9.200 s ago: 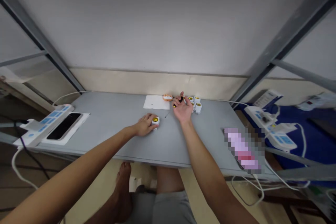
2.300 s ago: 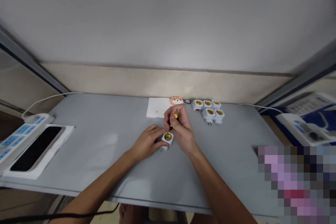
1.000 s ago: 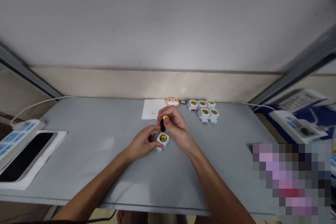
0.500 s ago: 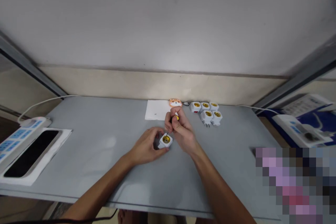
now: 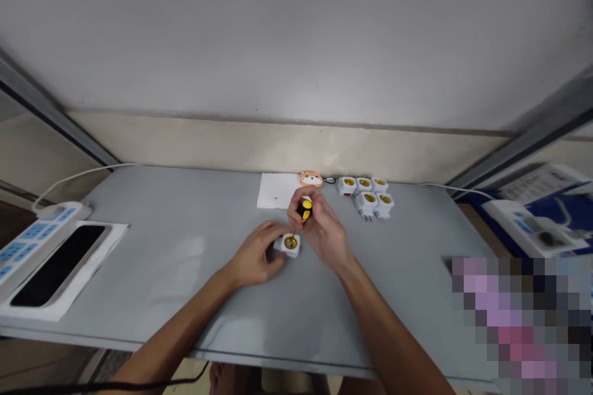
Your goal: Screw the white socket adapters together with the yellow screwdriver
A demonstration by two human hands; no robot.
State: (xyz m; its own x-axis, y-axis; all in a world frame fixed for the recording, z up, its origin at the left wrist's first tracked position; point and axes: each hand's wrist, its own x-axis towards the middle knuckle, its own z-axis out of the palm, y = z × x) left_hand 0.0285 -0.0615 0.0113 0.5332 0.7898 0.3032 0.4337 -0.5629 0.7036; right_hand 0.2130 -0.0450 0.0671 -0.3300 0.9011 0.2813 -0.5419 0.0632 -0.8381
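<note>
A white bulb socket adapter (image 5: 290, 252) with a brass-coloured inside rests on the grey table. My left hand (image 5: 257, 255) grips it from the left, fingers behind and thumb in front. Above it, my right hand (image 5: 323, 226) is closed around a yellow and black screwdriver (image 5: 304, 210). The screwdriver's shaft points down into the socket's opening; its tip is too small to make out. Farther right, several more white socket adapters (image 5: 364, 184) stand grouped in two rows, one with a red switch and one with plug pins showing.
White paper (image 5: 273, 190) lies behind my hands, next to an orange animal-faced item (image 5: 311, 179) with a black loop. On the left are a power strip (image 5: 34, 241) and a phone (image 5: 60, 265) on white paper. Another white strip (image 5: 523, 228) sits beyond the table's right edge.
The screwdriver handle has turned in my right hand, showing more yellow and black. My left thumb and the socket adapter have shifted slightly left.
</note>
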